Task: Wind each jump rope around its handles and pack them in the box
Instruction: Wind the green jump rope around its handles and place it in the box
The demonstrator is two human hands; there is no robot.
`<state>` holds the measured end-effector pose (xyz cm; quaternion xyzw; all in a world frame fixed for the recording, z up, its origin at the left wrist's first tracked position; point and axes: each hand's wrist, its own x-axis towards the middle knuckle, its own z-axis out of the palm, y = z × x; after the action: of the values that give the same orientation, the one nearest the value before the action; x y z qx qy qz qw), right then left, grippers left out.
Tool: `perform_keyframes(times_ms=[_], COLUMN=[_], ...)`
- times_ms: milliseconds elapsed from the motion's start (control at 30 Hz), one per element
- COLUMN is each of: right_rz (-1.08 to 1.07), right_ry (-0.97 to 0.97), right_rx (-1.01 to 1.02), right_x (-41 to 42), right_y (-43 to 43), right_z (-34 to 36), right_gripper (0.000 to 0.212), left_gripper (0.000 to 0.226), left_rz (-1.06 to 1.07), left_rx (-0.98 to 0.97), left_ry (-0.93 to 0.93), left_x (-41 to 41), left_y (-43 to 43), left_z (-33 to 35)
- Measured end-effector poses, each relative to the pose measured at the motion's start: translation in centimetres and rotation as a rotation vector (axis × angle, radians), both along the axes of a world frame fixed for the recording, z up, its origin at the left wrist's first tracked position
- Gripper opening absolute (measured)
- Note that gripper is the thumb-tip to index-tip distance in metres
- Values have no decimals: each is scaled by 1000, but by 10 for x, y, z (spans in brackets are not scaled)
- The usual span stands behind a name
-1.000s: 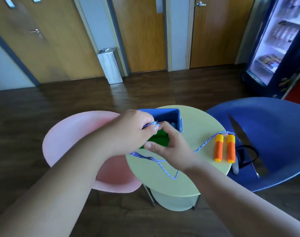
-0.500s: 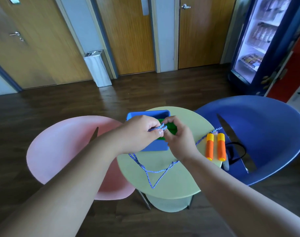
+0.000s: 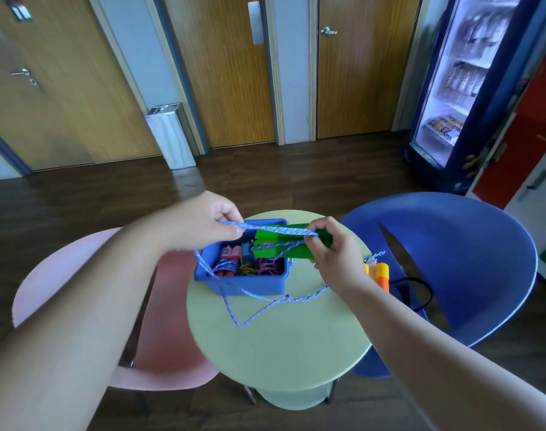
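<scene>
Your bare left hand was raised with its back turned up, thumb and curled fingers pinching a blue-and-white braided cord. Your bare right hand was just to its right at about the same height. Its fingers were curled round one end of a pair of green plastic jump-rope handles. The two hands were near each other but apart. Both bare forearms reached forward from the lower corners, converging toward the hands.

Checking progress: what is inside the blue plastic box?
Wound red, pink and blue jump ropes lie in the blue plastic box; green plastic handles held above hide its far corner.
</scene>
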<state>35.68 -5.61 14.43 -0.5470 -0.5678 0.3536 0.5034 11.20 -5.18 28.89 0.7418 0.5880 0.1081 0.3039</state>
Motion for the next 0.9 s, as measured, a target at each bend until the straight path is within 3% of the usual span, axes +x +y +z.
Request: perform_keyframes(times_ms=[233, 533, 700, 900], right_rz=[104, 166, 217, 228], right_ry=[-12, 62, 133, 226], right_rx=[28, 59, 61, 75], right_x=[-13, -128, -188, -215], right_y=[41, 114, 140, 127], right_z=[10, 60, 80, 70], right_gripper=[15, 11, 11, 8], left_gripper=[16, 13, 5, 4], left_rz=[22, 4, 13, -29], left_rx=[201, 515, 554, 494], left_ry=[-50, 16, -19, -192], left_x=[-40, -123, -185, -216], left_y=[60, 124, 143, 175], left_z=[24, 99, 121, 97])
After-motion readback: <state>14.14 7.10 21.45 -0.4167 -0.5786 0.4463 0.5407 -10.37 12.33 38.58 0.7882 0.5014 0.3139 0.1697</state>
